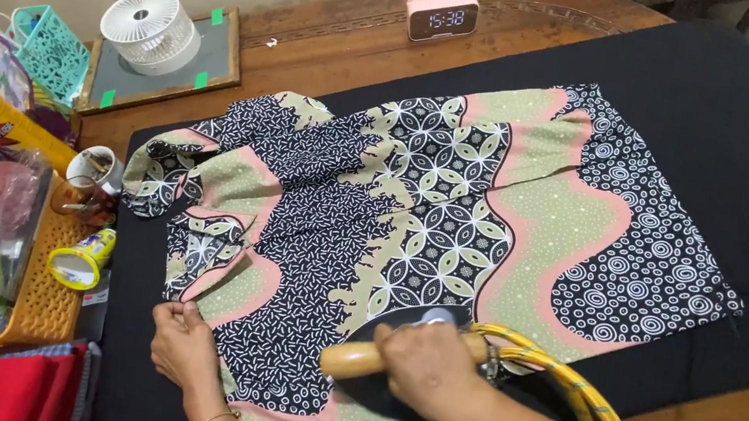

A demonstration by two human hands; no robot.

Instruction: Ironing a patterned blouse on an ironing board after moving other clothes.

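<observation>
Patterned shirt [434,220] is lying spread flat on the black cloth [733,129] covering the tabletop [343,33]. Right hand [429,367] is gripping the iron [389,365], fingers wrapped tight around its wooden handle, pressing the shirt's near edge. Left hand [182,343], left of the iron, is pinching the fabric taut, fingers narrow. Judged step: ironing the front; the next stroke calls for a smooth, held-flat fabric.
</observation>
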